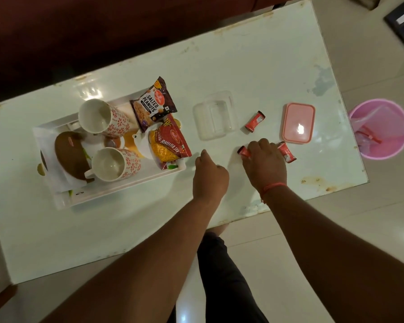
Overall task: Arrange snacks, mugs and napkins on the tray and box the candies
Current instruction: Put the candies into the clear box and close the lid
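The tray (pixel 117 191) looks fully dressed: two floral mugs (pixel 103 116) lie on their sides in it, with a salted-peanuts packet (pixel 153 104) and a bhujia sev packet (pixel 169 142) leaning over its right end, and white napkins (pixel 61 180) under a brown rounded thing that I cannot identify. The arranging half of the task therefore seems done.

The boxing half seems not yet begun. The clear plastic box (pixel 216 115) stands open and empty just right of the tray, and its pink lid (pixel 299 122) lies well to the right of it. Three red candies remain on the table: one (pixel 255 121) between box and lid, two nearer the person.

The right hand (pixel 265 163) lies palm down over those two, fingers curled on the left candy (pixel 243 152); the other (pixel 286 151) pokes out just beside its knuckles. Whether it has truly closed on either I cannot tell. The left hand (pixel 210 173) rests as a loose, empty fist near the tray's right end.
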`<state>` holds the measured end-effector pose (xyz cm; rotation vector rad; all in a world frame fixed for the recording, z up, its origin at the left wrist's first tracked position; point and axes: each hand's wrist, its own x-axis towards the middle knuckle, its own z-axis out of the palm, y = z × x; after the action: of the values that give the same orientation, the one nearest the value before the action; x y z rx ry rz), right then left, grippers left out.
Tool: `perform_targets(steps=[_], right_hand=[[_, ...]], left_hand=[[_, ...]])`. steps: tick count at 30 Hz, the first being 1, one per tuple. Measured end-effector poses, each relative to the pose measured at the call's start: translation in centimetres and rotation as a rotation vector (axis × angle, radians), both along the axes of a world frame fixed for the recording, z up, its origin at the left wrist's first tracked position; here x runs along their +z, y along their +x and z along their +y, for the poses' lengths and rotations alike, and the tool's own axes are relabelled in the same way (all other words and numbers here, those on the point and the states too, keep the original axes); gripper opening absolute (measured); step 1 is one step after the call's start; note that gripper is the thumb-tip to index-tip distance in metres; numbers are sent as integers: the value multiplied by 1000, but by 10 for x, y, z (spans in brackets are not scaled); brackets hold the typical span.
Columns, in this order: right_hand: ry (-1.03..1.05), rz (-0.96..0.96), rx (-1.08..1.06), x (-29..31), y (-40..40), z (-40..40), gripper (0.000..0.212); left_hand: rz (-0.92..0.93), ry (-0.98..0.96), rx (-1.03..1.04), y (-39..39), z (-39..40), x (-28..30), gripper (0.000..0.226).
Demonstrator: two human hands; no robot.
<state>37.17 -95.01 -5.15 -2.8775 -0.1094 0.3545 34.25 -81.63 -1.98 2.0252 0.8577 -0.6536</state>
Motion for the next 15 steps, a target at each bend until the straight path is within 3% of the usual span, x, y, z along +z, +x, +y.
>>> perform_targets(steps=[4,9,11,13,15], right_hand=[[240,-72,-255,20,21,14,23],[352,-116,-153,32,62,43,36],[390,-110,-221,25,76,37,38],[370,-77,-310,13,85,21,33],[200,21,-209,2,82,6,36]], left_hand=[[-8,-35,49,5,3,-1,59],[-48,-50,57,8,1,3,49],[-48,-68,73,9,2,1,47],[-21,-75,75,10,4,-3,50],[9,-65,47,10,6,-6,52]])
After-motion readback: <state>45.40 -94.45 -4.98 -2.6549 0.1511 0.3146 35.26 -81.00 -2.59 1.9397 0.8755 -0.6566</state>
